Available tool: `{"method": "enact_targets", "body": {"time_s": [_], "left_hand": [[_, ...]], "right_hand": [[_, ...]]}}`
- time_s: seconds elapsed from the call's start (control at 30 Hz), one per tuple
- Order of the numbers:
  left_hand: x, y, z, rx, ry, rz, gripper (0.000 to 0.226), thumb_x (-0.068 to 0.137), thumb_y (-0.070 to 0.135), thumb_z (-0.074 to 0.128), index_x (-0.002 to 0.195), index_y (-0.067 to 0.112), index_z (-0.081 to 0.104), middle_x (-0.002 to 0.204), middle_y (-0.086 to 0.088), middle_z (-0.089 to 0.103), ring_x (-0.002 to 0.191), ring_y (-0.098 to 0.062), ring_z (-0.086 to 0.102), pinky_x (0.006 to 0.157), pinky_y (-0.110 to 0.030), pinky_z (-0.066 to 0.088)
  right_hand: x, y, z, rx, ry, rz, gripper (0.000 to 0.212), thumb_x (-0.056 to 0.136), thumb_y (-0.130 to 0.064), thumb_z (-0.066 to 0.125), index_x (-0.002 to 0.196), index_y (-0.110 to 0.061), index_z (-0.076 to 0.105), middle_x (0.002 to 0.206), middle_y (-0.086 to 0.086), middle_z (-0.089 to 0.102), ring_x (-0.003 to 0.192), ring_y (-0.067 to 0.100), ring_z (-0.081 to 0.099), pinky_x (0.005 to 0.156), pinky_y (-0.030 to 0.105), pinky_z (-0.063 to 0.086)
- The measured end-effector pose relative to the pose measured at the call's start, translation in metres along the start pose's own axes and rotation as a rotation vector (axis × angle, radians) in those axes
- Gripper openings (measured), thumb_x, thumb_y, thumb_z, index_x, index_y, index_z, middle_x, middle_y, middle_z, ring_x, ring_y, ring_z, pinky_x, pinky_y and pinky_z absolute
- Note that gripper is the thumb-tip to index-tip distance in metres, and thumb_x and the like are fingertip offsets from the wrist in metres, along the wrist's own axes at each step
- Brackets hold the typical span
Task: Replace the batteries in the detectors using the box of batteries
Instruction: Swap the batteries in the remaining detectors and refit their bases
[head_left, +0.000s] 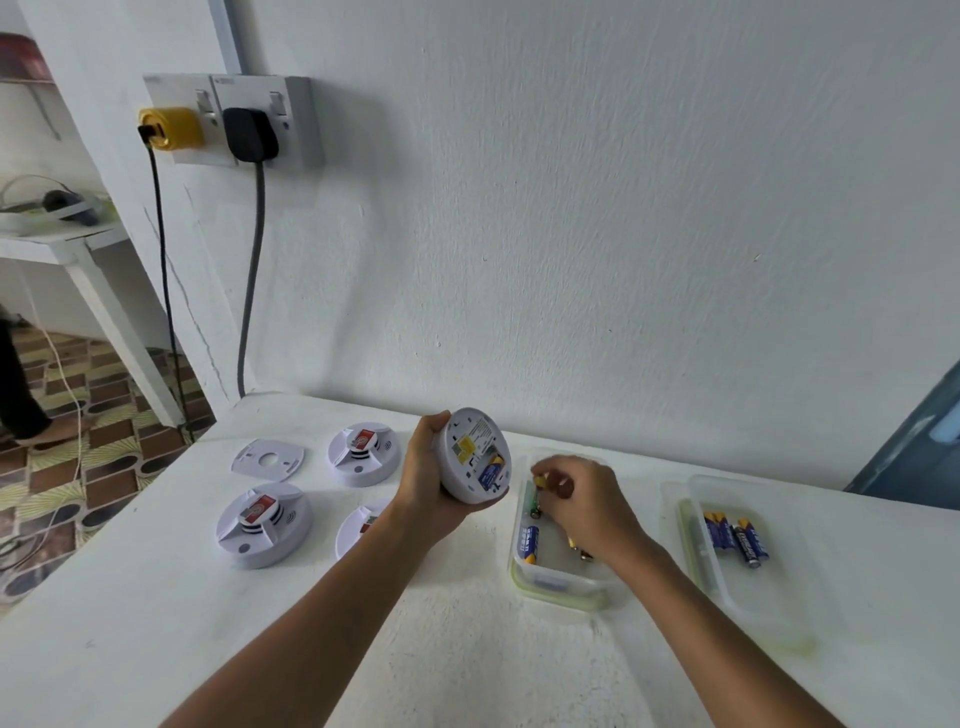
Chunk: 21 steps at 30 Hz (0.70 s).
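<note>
Both bare forearms reach up from the six o'clock edge toward the centre. The left hand (431, 483) is raised, wrist bent, its grip curled round a round white detector (475, 457) tipped on edge, thumb at eleven o'clock on the rim. At three o'clock of it, the right hand (584, 501) hangs palm down, its fingertips (553, 480) pinching a small battery (540, 480).

Four detectors: one (474, 457) held in the left hand (426, 480), three (363, 452) (264, 522) (361, 527) on the table left of it. One loose mounting plate (267, 457). Two clear boxes: one (556, 582) below the right hand (582, 499), one (737, 545) to its right holding two blue batteries (735, 535).
</note>
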<state>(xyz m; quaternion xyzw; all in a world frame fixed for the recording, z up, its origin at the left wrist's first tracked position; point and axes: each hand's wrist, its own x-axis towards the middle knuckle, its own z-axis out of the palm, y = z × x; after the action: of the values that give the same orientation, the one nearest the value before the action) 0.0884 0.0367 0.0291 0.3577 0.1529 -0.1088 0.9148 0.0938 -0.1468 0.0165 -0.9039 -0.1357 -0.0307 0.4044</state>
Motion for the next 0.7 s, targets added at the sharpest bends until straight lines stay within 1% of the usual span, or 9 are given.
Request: {"method": "enact_targets", "body": {"time_s": [0.07,0.17,0.23,0.33,0.4,0.47,0.53,0.63,0.7], "left_hand": [[0.001,-0.001,0.001,-0.004,0.01,-0.006,0.037,0.091,0.044,0.045,0.104,0.015,0.064,0.107,-0.016,0.058,0.101,-0.034,0.053,0.094,-0.052,0.042],[0.0,-0.002,0.006,0.013,-0.007,-0.021,0.04,0.09,0.045,0.045,0.107,0.013,0.063,0.111,-0.017,0.057,0.103,-0.034,0.053,0.102,-0.053,0.038],[-0.002,-0.003,0.009,0.023,-0.018,-0.027,0.043,0.089,0.046,0.045,0.108,0.011,0.063,0.11,-0.019,0.058,0.102,-0.034,0.055,0.099,-0.052,0.041],[-0.005,-0.003,0.013,0.04,-0.021,-0.035,0.05,0.084,0.049,0.049,0.112,0.009,0.062,0.107,-0.018,0.059,0.099,-0.032,0.057,0.088,-0.048,0.047],[-0.007,-0.003,0.015,0.036,-0.026,-0.039,0.057,0.075,0.05,0.055,0.115,0.009,0.061,0.108,-0.018,0.058,0.101,-0.032,0.055,0.092,-0.049,0.045],[-0.009,-0.002,0.016,0.034,-0.035,-0.032,0.058,0.072,0.049,0.055,0.113,0.008,0.06,0.104,-0.017,0.058,0.097,-0.031,0.055,0.09,-0.047,0.045],[-0.012,0.0,0.018,0.026,-0.053,-0.031,0.056,0.073,0.048,0.054,0.111,0.007,0.059,0.102,-0.017,0.056,0.092,-0.029,0.054,0.085,-0.045,0.045],[-0.013,0.0,0.019,0.031,-0.046,-0.018,0.052,0.078,0.046,0.051,0.111,0.007,0.061,0.103,-0.018,0.059,0.094,-0.031,0.056,0.083,-0.046,0.047],[-0.015,0.0,0.021,0.03,-0.055,-0.014,0.048,0.087,0.045,0.044,0.11,0.008,0.063,0.103,-0.02,0.063,0.096,-0.033,0.058,0.084,-0.048,0.048]], "right_hand": [[-0.002,-0.008,-0.001,0.172,0.129,-0.12,0.021,0.079,-0.001,0.071,0.092,-0.017,0.067,0.085,-0.005,0.068,0.076,0.005,0.061,0.067,0.007,0.045],[-0.004,-0.018,0.003,0.289,0.212,-0.254,0.02,0.077,0.002,0.074,0.084,-0.013,0.063,0.08,-0.006,0.065,0.076,0.005,0.063,0.063,0.013,0.051],[-0.004,-0.019,0.008,0.289,0.237,-0.322,0.018,0.077,0.004,0.074,0.084,-0.009,0.064,0.081,-0.004,0.065,0.077,0.007,0.064,0.062,0.015,0.053],[-0.004,-0.021,0.014,0.246,0.217,-0.399,0.016,0.075,0.0,0.076,0.089,-0.006,0.071,0.087,0.0,0.067,0.082,0.007,0.065,0.065,0.015,0.054],[-0.006,-0.024,0.016,0.266,0.19,-0.41,0.014,0.076,-0.007,0.076,0.091,-0.006,0.075,0.09,0.001,0.069,0.086,0.006,0.065,0.069,0.016,0.055],[-0.005,-0.025,0.017,0.285,0.193,-0.372,0.011,0.078,-0.013,0.075,0.088,-0.01,0.077,0.089,-0.003,0.07,0.087,0.006,0.065,0.07,0.022,0.055],[-0.004,-0.026,0.015,0.328,0.179,-0.245,0.011,0.078,-0.018,0.078,0.088,-0.016,0.076,0.092,-0.008,0.068,0.087,0.005,0.063,0.066,0.024,0.052],[-0.001,-0.029,0.012,0.385,0.141,-0.037,0.032,0.073,-0.027,0.082,0.102,-0.023,0.068,0.104,-0.01,0.061,0.091,0.006,0.057,0.069,0.019,0.048],[0.001,-0.032,0.01,0.44,0.119,0.065,0.045,0.07,-0.031,0.084,0.109,-0.026,0.061,0.11,-0.01,0.058,0.095,0.011,0.058,0.072,0.023,0.051]]}}
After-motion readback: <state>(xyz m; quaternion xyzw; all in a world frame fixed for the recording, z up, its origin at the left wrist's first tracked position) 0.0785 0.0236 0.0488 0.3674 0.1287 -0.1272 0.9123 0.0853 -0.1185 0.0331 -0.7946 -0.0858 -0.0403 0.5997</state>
